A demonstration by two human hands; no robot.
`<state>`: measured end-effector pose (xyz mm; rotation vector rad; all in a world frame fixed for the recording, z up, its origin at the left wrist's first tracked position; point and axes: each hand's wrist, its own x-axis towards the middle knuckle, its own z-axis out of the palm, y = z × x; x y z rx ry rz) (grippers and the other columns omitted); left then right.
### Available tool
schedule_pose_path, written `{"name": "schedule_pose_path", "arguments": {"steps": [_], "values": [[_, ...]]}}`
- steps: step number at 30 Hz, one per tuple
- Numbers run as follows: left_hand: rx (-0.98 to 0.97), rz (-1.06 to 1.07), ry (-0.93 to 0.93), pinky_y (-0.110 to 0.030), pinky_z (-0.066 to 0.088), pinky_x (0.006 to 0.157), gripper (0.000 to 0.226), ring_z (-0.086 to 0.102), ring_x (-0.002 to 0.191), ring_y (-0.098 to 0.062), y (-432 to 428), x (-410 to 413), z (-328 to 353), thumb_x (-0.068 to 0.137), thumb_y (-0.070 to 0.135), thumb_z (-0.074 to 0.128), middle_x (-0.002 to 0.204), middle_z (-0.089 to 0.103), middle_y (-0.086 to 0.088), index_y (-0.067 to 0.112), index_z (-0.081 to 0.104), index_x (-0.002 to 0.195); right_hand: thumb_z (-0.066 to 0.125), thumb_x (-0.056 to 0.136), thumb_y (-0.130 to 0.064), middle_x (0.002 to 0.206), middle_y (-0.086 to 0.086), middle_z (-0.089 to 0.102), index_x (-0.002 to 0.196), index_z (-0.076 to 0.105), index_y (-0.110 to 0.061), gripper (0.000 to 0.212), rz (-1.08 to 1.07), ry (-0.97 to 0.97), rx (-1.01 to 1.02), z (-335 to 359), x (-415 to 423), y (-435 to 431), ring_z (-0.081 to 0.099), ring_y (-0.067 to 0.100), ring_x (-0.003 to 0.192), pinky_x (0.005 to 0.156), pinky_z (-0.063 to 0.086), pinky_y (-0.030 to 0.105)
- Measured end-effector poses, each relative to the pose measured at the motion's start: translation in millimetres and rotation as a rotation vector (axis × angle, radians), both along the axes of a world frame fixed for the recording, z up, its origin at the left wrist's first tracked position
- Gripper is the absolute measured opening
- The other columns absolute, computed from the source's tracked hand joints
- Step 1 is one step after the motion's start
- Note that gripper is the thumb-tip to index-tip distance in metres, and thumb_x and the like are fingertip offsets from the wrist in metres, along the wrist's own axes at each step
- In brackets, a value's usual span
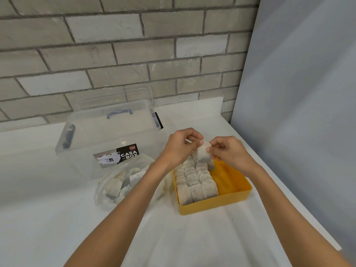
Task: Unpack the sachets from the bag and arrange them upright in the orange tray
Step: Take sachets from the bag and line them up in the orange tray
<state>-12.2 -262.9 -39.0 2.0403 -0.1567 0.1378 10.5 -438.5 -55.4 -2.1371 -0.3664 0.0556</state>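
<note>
Together, my left grip [181, 146] and right grip [230, 151] pinched one sachet [203, 154] above the far side of the orange tray [215, 204]; the bag [113, 187] lay left of it.

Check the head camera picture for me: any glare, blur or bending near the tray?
Head view: soft, even light, no glare on the orange tray; the sachet pinched by the left hand and right hand looks slightly soft; wide-angle bending curves the lines of the brick wall; the clear box fades against the white counter.

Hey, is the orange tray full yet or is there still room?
Not full. Upright sachets fill the left part of the orange tray; its right side shows bare floor.
</note>
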Motion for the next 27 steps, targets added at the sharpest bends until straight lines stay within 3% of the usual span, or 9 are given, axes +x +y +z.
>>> {"name": "schedule_pose_path", "arguments": {"steps": [3,7,11,14,20,27], "values": [[0.0,0.017,0.005,-0.018,0.049,0.062,0.007,0.067,0.076,-0.018,2,-3,-3,0.089,0.022,0.066,0.088,0.067,0.004,0.023,0.069,0.094,0.062,0.09,-0.013,0.071,0.0,0.067,0.087,0.069,-0.014,0.007,-0.063,-0.034,-0.196,-10,8,-6,0.063,0.009,0.065,0.062,0.045,0.015],[-0.013,0.024,0.033,-0.01,0.044,0.057,0.008,0.065,0.069,-0.009,8,-9,-7,0.09,0.019,0.064,0.087,0.067,0.004,0.02,0.07,0.096,0.054,0.09,-0.005,0.091,0.013,0.065,0.09,0.069,-0.004,0.015,-0.1,0.002,-0.397,-25,17,-8,0.061,0.026,0.081,0.063,0.048,0.024],[-0.029,0.033,0.049,-0.008,0.043,0.056,0.01,0.065,0.067,-0.01,15,-13,-11,0.09,0.017,0.063,0.086,0.067,0.004,0.016,0.07,0.098,0.046,0.091,-0.002,0.106,0.016,0.056,0.095,0.062,-0.002,0.016,-0.143,0.064,-0.496,-32,21,1,0.056,0.028,0.086,0.076,0.052,0.036],[-0.026,0.042,0.055,-0.009,0.044,0.056,0.01,0.066,0.07,-0.014,18,-17,-13,0.091,0.018,0.063,0.086,0.067,0.005,0.017,0.07,0.098,0.042,0.091,-0.001,0.112,0.02,0.052,0.088,0.051,-0.006,0.01,-0.145,0.113,-0.518,-36,21,11,0.054,0.029,0.085,0.077,0.051,0.036],[-0.033,0.051,0.064,-0.009,0.043,0.054,0.009,0.066,0.07,-0.014,22,-21,-16,0.091,0.015,0.063,0.084,0.066,0.006,0.018,0.07,0.096,0.043,0.091,0.005,0.095,0.014,0.052,0.099,0.059,0.007,0.018,-0.152,0.145,-0.473,-38,20,19,0.048,0.021,0.082,0.072,0.044,0.027],[-0.037,0.056,0.08,-0.007,0.041,0.053,0.009,0.067,0.073,-0.017,23,-23,-18,0.091,0.017,0.063,0.087,0.067,0.002,0.017,0.07,0.097,0.049,0.09,0.002,0.094,0.005,0.042,0.1,0.05,-0.003,0.011,-0.169,0.191,-0.454,-43,18,17,0.049,0.022,0.087,0.075,0.048,0.028]]}}
